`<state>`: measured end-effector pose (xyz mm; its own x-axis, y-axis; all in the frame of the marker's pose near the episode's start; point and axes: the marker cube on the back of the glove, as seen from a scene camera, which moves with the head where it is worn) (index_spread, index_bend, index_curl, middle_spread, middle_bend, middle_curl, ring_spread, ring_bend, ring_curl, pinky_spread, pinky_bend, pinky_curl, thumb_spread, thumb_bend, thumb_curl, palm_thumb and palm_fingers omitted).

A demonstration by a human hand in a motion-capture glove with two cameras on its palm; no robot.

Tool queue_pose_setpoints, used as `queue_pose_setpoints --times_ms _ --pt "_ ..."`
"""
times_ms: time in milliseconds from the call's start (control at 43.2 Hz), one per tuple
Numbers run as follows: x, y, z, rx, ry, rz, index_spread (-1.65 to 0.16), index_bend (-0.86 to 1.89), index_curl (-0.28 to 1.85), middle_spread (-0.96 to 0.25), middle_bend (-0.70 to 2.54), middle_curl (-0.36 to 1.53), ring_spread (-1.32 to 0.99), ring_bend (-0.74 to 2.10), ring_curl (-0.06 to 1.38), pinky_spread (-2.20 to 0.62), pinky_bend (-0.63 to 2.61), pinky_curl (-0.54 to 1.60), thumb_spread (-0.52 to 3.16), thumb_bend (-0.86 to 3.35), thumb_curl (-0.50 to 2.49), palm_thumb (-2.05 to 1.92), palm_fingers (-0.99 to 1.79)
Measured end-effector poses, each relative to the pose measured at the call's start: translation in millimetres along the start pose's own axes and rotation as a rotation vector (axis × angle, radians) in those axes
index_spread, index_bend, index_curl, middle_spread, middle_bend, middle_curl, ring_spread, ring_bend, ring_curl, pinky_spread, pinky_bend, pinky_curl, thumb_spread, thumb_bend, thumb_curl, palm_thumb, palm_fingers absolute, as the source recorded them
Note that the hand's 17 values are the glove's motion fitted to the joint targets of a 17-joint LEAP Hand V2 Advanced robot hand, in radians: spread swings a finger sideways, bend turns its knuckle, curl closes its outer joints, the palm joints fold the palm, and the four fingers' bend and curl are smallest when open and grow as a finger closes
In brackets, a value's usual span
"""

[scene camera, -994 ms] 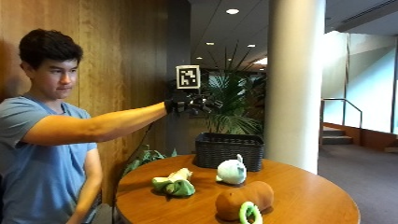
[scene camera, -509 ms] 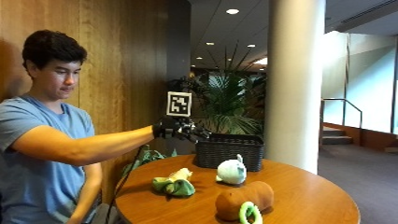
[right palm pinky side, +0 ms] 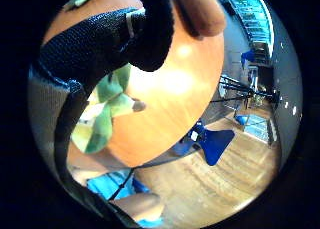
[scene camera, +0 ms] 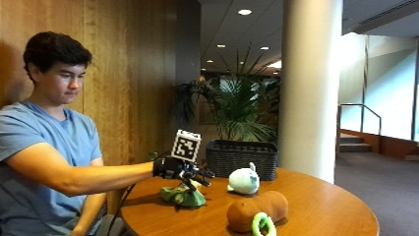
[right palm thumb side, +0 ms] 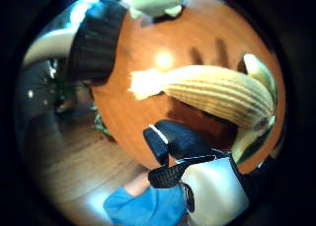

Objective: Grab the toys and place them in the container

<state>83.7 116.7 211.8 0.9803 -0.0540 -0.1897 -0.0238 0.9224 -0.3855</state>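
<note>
In the outside view a green and yellow plush toy (scene camera: pixel 183 196) lies on the round wooden table (scene camera: pixel 327 206) near its left edge. My gloved right hand (scene camera: pixel 182 170) hovers just above it, with the fingers spread, pointing down and holding nothing. The thumb side palm view shows the toy's yellow ribbed part (right palm thumb side: pixel 217 95) close under the palm, with a gloved finger (right palm thumb side: pixel 173 139) beside it. Its green part (right palm pinky side: pixel 105 119) shows in the little finger side palm view. A white round plush (scene camera: pixel 243 181) sits mid-table. A brown plush with a green ring (scene camera: pixel 258 210) lies at the front. The dark woven basket (scene camera: pixel 241 157) stands at the table's back edge.
A large white pillar (scene camera: pixel 311 88) and a potted palm (scene camera: pixel 242 113) stand behind the table. A wood-panelled wall runs along the left. Bare tabletop stretches to the right of the toys. The basket (right palm thumb side: pixel 96 38) and white plush (right palm thumb side: pixel 153 1) also show in the thumb side palm view.
My right hand has come down from about head height, through mid-height above the basket, to just over the green and yellow plush. The toys have not moved.
</note>
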Motion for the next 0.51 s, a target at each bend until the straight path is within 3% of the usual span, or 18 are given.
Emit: queue_pose_setpoints --times_ms 347,509 --pt "-1 -4 50 -0.041 -0.007 0.013 -0.29 0.11 0.2 0.0 0.14 0.21 0.06 0.32 0.23 0.07 1.19 0.36 1.06 -0.03 0.24 -0.02 -0.16" --pt "53 -1 60 0.058 0.5 -0.037 -0.31 0.14 0.2 -0.03 0.2 0.24 0.05 0.45 0.27 0.04 1.17 0.35 1.15 0.01 0.25 0.05 0.03"
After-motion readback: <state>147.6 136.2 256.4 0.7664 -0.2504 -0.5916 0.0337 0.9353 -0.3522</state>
